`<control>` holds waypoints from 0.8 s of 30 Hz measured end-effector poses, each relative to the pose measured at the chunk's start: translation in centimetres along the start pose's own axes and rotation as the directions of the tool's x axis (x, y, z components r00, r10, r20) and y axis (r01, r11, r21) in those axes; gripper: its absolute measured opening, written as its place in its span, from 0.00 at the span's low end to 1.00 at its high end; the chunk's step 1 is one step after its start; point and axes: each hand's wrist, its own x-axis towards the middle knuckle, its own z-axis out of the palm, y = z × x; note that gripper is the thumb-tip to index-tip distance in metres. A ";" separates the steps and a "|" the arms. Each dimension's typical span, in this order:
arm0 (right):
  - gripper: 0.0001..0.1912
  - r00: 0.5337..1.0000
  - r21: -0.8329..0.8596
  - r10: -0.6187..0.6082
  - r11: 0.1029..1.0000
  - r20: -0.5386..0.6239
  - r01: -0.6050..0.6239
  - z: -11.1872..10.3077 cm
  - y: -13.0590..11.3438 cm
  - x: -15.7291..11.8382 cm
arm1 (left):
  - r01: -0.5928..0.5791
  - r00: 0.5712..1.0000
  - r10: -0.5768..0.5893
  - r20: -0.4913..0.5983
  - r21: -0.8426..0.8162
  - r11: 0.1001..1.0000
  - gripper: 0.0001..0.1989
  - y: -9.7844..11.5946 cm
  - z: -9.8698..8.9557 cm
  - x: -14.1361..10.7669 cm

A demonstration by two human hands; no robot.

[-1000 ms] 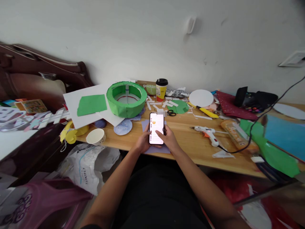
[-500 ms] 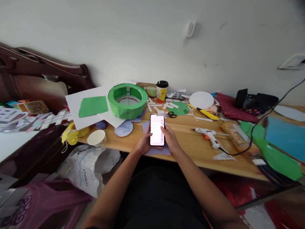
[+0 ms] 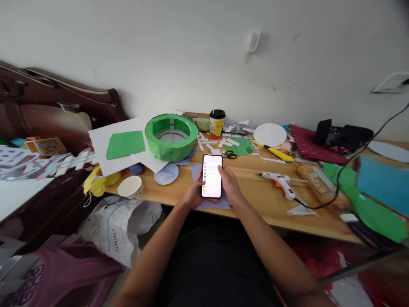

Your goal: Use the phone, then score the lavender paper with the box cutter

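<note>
Holding slim, rectangular, black-edged glass smartphone (image 3: 211, 177) in left hand (image 3: 193, 194), between both hands, with right hand (image 3: 230, 185) at its right edge, unclear if gripping; likely light, stiff, slick, fragile, best held by side edges.

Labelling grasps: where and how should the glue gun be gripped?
Probably by the handle, just above the cord, coming from the table's near edge: the glue gun lies with that handle slanting nearward and its nozzle pointing left, away from the grip.
</note>
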 end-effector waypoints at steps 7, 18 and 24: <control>0.22 1.000 0.012 -0.005 1.000 0.025 0.004 -0.8 1.0 -2.1 | 0.009 1.000 -0.009 0.001 -0.039 0.999 0.45 0.0 -0.1 0.1; 0.22 1.000 0.010 -0.001 1.000 0.012 0.001 0.3 -0.7 -0.2 | -0.001 1.000 0.001 0.000 -0.010 1.000 0.46 0.0 -0.1 0.0; 0.22 1.000 -0.043 -0.024 0.999 0.021 0.025 -0.1 -0.6 -0.8 | -0.027 1.000 0.027 -0.016 -0.010 1.000 0.48 0.1 0.0 -0.1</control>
